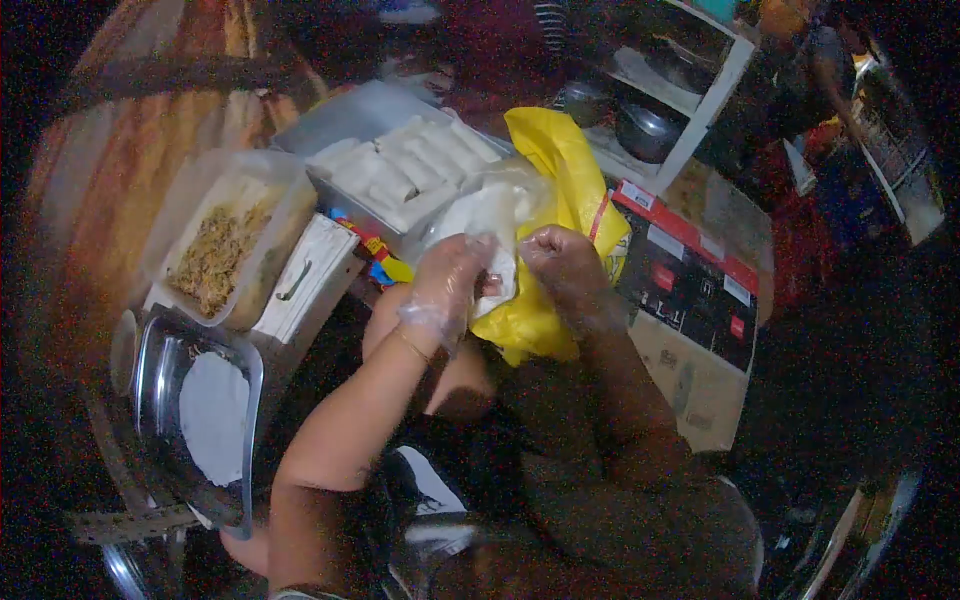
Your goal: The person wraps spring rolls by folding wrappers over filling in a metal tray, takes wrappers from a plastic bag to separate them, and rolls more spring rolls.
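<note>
My left hand (448, 283), in a clear plastic glove, is closed on a white spring roll wrapper (505, 262); whether it is one sheet or a stack, I cannot tell. Just to its right, my right hand (565, 262), also gloved, has its fingers curled in. What it pinches, if anything, is hidden. Beneath and behind both hands spreads a yellow plastic bag (570, 165), with a clear plastic bag (530, 182) against it. Past my left hand is a tray (300, 128) of several rolled white spring rolls (425, 160).
A plastic tub (290, 215) of shredded brown filling (222, 255) stands at left on a white box (305, 270). Nearer me is a glass dish (255, 400) with a white oval piece (215, 418). Cardboard boxes (685, 300) lie at right, before a shelf with a pot (648, 130).
</note>
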Motion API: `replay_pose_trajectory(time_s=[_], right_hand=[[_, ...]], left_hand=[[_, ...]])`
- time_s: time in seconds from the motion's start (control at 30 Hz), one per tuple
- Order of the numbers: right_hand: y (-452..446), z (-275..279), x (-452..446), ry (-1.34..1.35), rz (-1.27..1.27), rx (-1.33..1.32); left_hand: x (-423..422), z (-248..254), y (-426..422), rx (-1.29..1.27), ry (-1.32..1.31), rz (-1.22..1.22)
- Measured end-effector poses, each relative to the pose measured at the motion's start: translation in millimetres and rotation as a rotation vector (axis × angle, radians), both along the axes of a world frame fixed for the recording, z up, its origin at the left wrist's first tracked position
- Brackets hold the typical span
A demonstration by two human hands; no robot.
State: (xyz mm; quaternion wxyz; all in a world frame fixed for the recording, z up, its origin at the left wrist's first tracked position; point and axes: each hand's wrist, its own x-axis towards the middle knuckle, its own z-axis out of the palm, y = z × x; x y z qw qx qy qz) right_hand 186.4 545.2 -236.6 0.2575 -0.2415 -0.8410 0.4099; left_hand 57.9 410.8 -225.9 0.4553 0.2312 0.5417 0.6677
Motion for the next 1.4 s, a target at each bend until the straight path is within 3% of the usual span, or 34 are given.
replay_pose_trajectory(time_s=[0.07, 0.17, 0.27, 0.37, 0.43, 0.57, 0.63, 0.73, 0.8, 0.87, 1.0, 1.2, 1.27, 1.3, 1.37, 1.4], right_hand=[[-8.1, 9.5, 4.4, -0.043, -0.029, 0.084], [-5.8, 2.9, 5.5, -0.028, -0.001, 0.161], [-3.9, 1.9, 3.4, 0.019, -0.003, 0.253], [-7.7, 13.7, 1.0, 0.101, -0.011, 0.246], [-17.5, 41.4, -3.7, 0.016, -0.033, 0.008], [-0.2, 11.0, -7.0, 0.112, 0.183, -0.156], [-5.6, 15.9, -2.5, 0.123, 0.176, -0.239], [-0.3, 6.3, -5.1, 0.053, 0.165, -0.173], [5.2, -4.4, -7.0, 0.138, 0.154, 0.000], [8.5, -10.3, -6.3, 0.151, 0.096, 0.002], [-19.8, 35.6, -0.3, 0.171, -0.131, -0.409], [20.8, -38.7, -2.7, 0.345, -0.016, -0.137], [16.1, -31.6, -0.6, 0.511, -0.019, -0.490], [-10.9, 19.0, -0.6, 0.604, -0.044, -0.834], [-24.1, 41.7, 3.5, 0.704, -0.032, -1.156], [-19.2, 32.4, 6.6, 0.718, 0.007, -1.131]], left_hand=[[1.9, 8.5, 5.6, -0.020, -0.389, 0.079], [-4.7, 10.1, 4.6, -0.202, -0.267, 0.133], [-13.2, -17.4, 20.0, -0.125, -0.155, 0.175], [1.8, 19.4, 11.4, -0.218, 0.125, 0.099], [-1.3, 19.7, 11.4, -0.131, 0.010, 0.036], [-0.8, 12.1, 4.5, 0.087, -0.257, -0.022], [-3.2, 3.4, 5.5, 0.088, -0.255, -0.023], [-2.4, -2.2, 3.9, 0.109, -0.274, 0.009], [-2.7, -3.8, 3.9, 0.138, -0.315, 0.014], [-5.5, -6.4, 4.2, 0.180, -0.375, -0.007], [-8.1, -18.0, 5.7, 0.252, -0.378, 0.027], [-7.8, -9.0, -4.5, 0.447, -0.467, 0.085], [-10.0, 4.1, -10.6, 0.513, -0.557, 0.086], [-14.1, 4.9, -11.0, 0.526, -0.590, 0.089], [-18.6, 10.7, -15.2, 0.481, -0.469, 0.087], [-20.0, 15.5, -17.5, 0.459, -0.408, 0.087]])
